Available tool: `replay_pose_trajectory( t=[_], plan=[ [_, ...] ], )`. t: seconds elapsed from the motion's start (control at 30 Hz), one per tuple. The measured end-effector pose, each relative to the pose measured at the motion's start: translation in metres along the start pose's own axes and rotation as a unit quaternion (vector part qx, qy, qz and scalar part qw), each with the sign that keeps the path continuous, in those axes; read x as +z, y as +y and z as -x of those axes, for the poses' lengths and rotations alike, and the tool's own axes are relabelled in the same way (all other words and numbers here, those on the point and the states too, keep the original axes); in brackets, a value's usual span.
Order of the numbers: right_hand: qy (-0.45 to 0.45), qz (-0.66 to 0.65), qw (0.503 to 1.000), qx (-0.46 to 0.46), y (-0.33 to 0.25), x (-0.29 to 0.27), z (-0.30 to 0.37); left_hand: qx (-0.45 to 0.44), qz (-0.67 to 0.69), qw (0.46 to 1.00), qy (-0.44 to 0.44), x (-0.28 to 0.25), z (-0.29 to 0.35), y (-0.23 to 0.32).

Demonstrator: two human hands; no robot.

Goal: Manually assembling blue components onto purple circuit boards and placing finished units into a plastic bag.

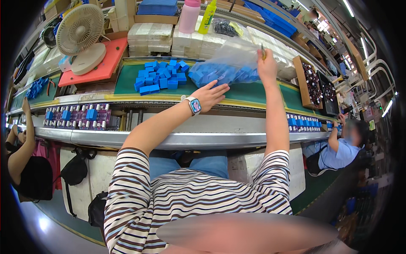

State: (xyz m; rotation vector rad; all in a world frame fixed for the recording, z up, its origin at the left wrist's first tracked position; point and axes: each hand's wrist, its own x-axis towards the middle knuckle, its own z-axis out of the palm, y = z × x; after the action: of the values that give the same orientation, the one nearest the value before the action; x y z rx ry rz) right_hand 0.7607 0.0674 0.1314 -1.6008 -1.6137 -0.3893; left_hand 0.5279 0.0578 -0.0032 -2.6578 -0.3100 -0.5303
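A clear plastic bag (228, 57) with blue block-shaped parts (211, 73) inside lies on the green work surface (122, 84) before me. My left hand (211, 96), a watch on its wrist, has its fingers stretched out against the bag's near edge. At the bag's right side my right hand (267, 70) is closed; the bag's raised plastic reaches up to it. A small yellowish tool (263, 53) with a pointed end sticks up from that fist, its kind too small to tell. Left of the bag sits a loose pile of blue parts (160, 76).
Purple circuit boards (78, 116) with blue parts stand on the rail at the left, more boards (304, 122) at the right. A fan (80, 31) rests on a red board (114, 57). A carton of small dark parts (308, 80) stands right. Co-workers sit on both sides.
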Motion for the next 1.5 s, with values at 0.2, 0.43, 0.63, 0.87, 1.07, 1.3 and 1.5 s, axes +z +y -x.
replay_pose_trajectory(
  t=[0.2,0.43,0.63,0.87,1.07,1.3,1.5],
  plan=[
    [0.012,0.024,0.999,0.018,0.018,-0.018,-0.008,-0.011,0.011,0.999,-0.032,0.010,-0.010,-0.002],
    [0.034,0.127,0.990,0.047,0.062,-0.033,-0.008,0.001,0.028,0.999,-0.045,0.014,-0.008,-0.008],
    [0.060,0.182,0.980,0.046,0.082,-0.048,-0.017,-0.018,0.051,0.997,-0.051,0.012,-0.006,-0.010],
    [0.150,0.211,0.963,-0.076,0.056,-0.065,-0.027,-0.026,0.050,0.996,-0.074,0.009,-0.012,-0.010],
    [0.122,0.299,0.923,-0.210,0.045,-0.063,-0.026,-0.031,0.072,0.993,-0.088,0.006,-0.010,-0.005],
    [0.156,0.285,0.911,-0.255,0.024,-0.069,-0.035,-0.032,0.056,0.997,-0.046,0.007,0.002,-0.008],
    [0.198,0.310,0.901,-0.232,0.023,-0.102,-0.033,-0.071,0.193,0.977,-0.057,-0.023,0.010,-0.002]
  ],
)
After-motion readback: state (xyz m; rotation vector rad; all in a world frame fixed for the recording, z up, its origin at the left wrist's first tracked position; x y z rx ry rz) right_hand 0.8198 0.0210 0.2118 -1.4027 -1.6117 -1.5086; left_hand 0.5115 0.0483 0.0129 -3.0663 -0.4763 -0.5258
